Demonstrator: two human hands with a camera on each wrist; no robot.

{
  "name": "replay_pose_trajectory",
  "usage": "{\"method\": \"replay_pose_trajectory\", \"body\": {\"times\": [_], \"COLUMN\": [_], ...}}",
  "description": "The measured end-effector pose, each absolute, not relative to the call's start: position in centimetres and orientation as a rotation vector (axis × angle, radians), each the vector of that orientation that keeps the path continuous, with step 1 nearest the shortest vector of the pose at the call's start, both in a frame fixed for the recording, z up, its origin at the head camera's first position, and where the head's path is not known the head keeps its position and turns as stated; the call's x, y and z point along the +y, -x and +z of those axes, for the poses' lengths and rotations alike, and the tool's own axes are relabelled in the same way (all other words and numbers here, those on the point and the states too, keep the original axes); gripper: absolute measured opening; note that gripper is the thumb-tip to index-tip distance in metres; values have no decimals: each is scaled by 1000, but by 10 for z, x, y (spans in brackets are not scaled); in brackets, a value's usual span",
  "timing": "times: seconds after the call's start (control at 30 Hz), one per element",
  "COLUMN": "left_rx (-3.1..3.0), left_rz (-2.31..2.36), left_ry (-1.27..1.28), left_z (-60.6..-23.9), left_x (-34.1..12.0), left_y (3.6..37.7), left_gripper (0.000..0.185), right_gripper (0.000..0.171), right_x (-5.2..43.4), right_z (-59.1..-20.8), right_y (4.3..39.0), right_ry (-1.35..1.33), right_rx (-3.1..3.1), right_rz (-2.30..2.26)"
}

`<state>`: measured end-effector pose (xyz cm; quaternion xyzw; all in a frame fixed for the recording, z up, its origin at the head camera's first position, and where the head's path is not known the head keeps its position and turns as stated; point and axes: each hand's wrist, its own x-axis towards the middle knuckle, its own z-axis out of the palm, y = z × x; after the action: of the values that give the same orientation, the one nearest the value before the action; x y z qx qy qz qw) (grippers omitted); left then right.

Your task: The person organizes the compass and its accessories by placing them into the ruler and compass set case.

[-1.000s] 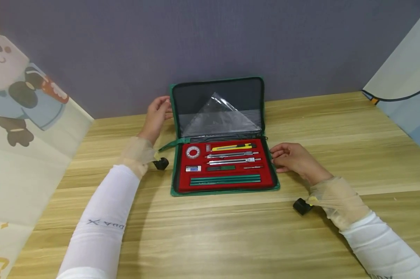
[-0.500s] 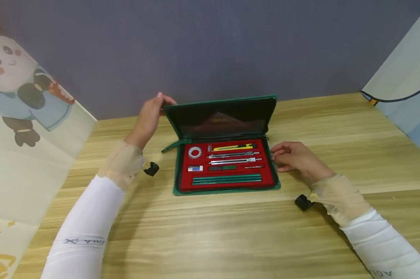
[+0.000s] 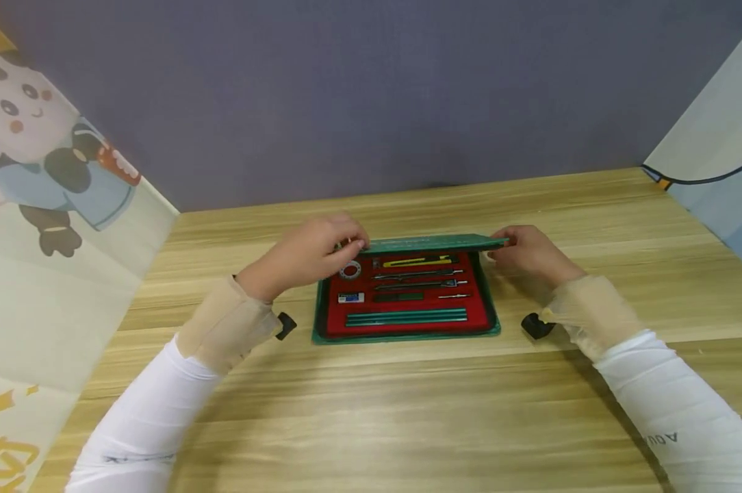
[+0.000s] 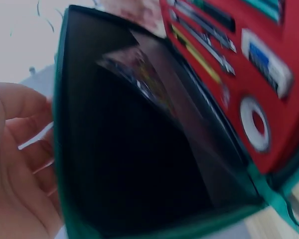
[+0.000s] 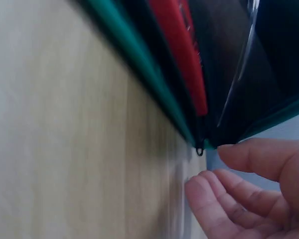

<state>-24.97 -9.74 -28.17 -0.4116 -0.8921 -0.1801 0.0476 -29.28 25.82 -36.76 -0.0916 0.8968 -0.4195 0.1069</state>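
A green zip case of drawing instruments lies on the table, its lid tilted low over the red tray. In the head view my left hand holds the lid's left corner between thumb and fingers; in the left wrist view those fingers lie along the lid's outer side. My right hand is at the lid's right corner. The right wrist view has its thumb right at the hinge end, apart from the other fingers. Three green pencils, an eraser, compasses and a yellow cutter sit in the tray.
The wooden table runs back to a grey-purple partition. Cartoon-printed panels stand at the left and right. A green strap hangs by the case's hinge.
The lid has swung from upright down toward the tray. My left hand has come forward and right with it. My right hand has risen slightly from the case's side to the lid's corner.
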Motion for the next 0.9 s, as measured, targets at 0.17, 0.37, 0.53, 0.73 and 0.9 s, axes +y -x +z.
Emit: {"method": "replay_pose_trajectory", "body": {"times": [0.17, 0.37, 0.53, 0.73, 0.9], "left_rx": [-2714, -2763, -2778, -2832, -2883], "left_rz": [-402, -224, -134, -93, -99], "left_ry": [1327, 1363, 1355, 1295, 1280], "left_z": [-292, -309, -323, -337, -345], "left_x": [-79, -62, -55, -50, -46], "left_y": [234, 220, 210, 202, 203], "left_gripper": [19, 15, 13, 15, 16], "right_gripper": [32, 30, 27, 24, 20], "right_x": [255, 250, 245, 243, 245], "right_z": [-367, -369, -370, -373, -371], "right_y": [303, 312, 316, 317, 317], "right_ry": [294, 347, 342, 370, 415], "right_rx": [2696, 2699, 2718, 2751, 2776], "right_rz": [-1110, -1115, -1129, -1093, -1055]}}
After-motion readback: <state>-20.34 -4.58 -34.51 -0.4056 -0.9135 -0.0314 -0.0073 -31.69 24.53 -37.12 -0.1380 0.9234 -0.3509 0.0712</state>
